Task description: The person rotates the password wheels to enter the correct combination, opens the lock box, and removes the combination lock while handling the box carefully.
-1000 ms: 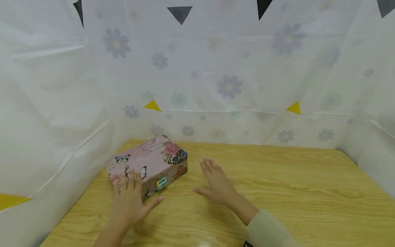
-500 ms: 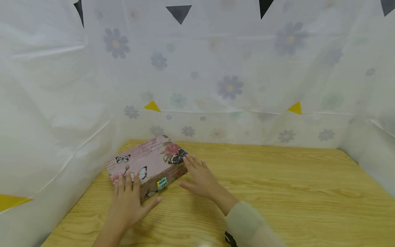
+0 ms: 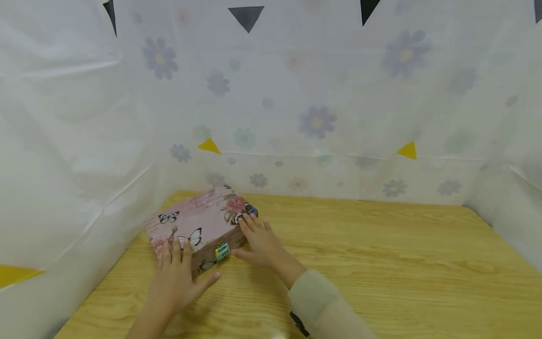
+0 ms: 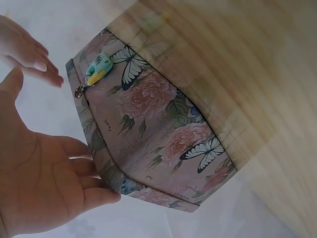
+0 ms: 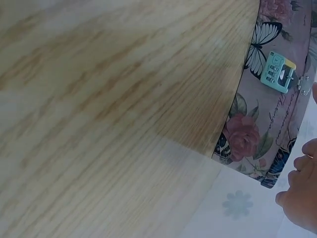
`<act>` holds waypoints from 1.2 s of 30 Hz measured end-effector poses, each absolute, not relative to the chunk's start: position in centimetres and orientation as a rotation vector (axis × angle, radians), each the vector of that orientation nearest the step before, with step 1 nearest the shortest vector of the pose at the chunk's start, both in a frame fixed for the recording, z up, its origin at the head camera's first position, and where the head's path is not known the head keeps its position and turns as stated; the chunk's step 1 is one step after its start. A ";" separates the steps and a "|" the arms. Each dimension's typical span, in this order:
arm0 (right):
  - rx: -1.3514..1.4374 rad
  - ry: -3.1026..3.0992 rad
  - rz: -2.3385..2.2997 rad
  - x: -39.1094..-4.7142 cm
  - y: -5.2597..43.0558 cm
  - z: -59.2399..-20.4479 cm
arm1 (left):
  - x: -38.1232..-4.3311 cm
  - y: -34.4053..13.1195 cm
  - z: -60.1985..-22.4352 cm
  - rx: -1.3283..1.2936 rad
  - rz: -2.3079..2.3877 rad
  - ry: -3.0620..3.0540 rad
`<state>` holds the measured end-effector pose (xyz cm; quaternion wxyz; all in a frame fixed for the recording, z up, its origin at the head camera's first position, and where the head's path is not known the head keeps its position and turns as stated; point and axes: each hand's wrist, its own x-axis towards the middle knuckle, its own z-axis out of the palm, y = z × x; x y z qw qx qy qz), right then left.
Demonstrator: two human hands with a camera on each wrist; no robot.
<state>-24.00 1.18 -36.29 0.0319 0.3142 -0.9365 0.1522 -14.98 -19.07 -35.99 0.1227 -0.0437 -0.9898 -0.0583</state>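
Note:
A pink box (image 3: 203, 216) printed with roses and butterflies sits angled at the left of the table. From its front hangs a small mint-green combination padlock (image 5: 276, 73) on a metal clasp, its number dials showing. My left hand (image 3: 174, 282) lies at the box's near left corner, fingers extended over the lid edge and thumb spread to the side. Over the front right part of the lid reaches my right hand (image 3: 263, 245), its fingertips on the lid edge and its thumb beside the padlock. In the left wrist view the left fingertips are right at the lid's edge.
The wood-grain table (image 3: 381, 263) extends to the right of the box. White flowered sheeting (image 3: 313, 75) encloses the back and both sides. Yellow triangles, one a yellow marker (image 3: 209, 146), and dark triangles are on it. A black object (image 3: 298, 324) shows by the right sleeve.
My right hand has moved left from beside the box onto its front right lid edge, near the padlock. The left hand and the box have barely moved.

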 end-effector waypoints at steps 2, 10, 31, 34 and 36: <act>0.962 -2.896 0.475 -24.1 1.0 -36.3 | -15.0 -19.0 -36.0 -0.121 -0.179 -2.901; 0.967 -2.918 0.520 -24.5 0.4 -36.6 | -14.5 -18.9 -36.0 -0.101 -0.171 -2.932; 0.968 -2.909 0.427 -24.5 0.4 -36.3 | -14.3 -18.3 -35.5 -0.085 -0.173 -2.981; 0.971 -2.879 0.400 -24.3 0.6 -36.3 | -14.4 -18.3 -35.5 -0.097 -0.197 -2.976; 0.972 -2.856 0.379 -24.2 0.7 -36.4 | -14.4 -18.3 -35.4 -0.106 -0.211 -2.971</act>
